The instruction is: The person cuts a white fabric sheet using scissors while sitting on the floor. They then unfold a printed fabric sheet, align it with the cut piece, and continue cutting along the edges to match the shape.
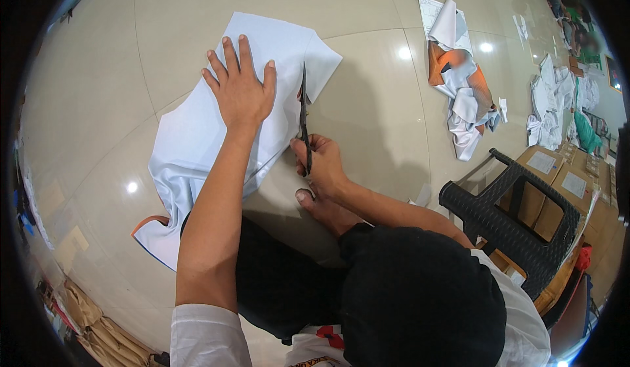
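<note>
A white piece of fabric [190, 127] lies spread on the tiled floor in front of me, with a bunched lower part and an orange-and-blue edge at its lower left corner. My left hand [243, 91] presses flat on its upper part, fingers spread. In my right hand [319, 160] is a pair of dark scissors [303, 104], gripped by the handles, blades pointing away from me. The blades are at the fabric's right side, beside a slit in its edge. Whether the blades are parted is hard to make out.
My bare foot [321, 211] rests just below my right hand. Orange, white and grey cloth [459, 81] lies on a paper sheet [430, 14] to the right. A black plastic stool [502, 196] stands lower right, beside cardboard boxes [541, 167]. White fabric [550, 98] is heaped farther right.
</note>
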Motion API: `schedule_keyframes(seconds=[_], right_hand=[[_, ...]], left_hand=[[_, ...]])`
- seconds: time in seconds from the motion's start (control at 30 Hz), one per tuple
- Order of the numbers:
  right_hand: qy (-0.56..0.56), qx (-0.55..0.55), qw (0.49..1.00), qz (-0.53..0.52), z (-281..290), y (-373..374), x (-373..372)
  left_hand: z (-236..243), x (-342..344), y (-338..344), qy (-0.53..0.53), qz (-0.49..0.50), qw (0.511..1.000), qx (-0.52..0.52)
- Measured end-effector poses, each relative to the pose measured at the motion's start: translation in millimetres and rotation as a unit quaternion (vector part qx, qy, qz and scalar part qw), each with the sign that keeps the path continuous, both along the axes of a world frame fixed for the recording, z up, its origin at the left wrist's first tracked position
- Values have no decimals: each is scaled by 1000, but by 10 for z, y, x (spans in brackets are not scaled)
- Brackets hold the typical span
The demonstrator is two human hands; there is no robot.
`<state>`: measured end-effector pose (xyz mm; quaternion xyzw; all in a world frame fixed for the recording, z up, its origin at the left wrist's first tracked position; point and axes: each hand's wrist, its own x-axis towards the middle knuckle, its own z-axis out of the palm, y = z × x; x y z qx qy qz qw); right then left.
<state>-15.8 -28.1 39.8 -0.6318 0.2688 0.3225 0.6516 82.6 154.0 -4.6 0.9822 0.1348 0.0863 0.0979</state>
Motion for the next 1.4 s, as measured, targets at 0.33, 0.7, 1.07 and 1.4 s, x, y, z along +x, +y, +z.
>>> schedule_keyframes(seconds=[0.33,0.7,1.07,1.4], right_hand=[[5,7,1000,-10,33,18,13],[-10,1,1000,-21,59,134,163],[-4,20,999,-43,40,202,144],[0,31,997,-69,96,282,273]], left_hand=[[30,-4,-5,2,-1,1000,-8],[26,-9,-2,-3,-1,1000,-9],[24,-8,7,-3,-2,1000,-13],[75,-3,-4,7,0,1000,-16]])
